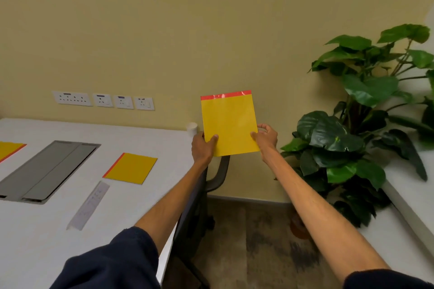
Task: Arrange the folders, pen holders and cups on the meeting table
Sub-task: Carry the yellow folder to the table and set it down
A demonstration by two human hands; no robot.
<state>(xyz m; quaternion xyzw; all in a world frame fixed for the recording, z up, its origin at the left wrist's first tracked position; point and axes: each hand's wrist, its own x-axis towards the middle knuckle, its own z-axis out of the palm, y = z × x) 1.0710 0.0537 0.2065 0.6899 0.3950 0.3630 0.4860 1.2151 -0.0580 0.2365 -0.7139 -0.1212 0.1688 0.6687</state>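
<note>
I hold a yellow folder with a red top strip [229,122] upright in the air past the table's right edge. My left hand [202,148] grips its lower left corner and my right hand [266,137] grips its right edge. A second yellow folder [131,168] lies flat on the white meeting table [47,230]. Part of a third yellow folder [9,149] shows at the left edge. A white paper cup [192,128] stands at the table's far right corner, just left of the held folder.
A grey cable hatch [47,171] is set into the table. A white remote [89,205] lies near the flat folder. A dark office chair [211,178] stands under the table's right edge. A large potted plant [357,124] and a white ledge [411,206] are at the right.
</note>
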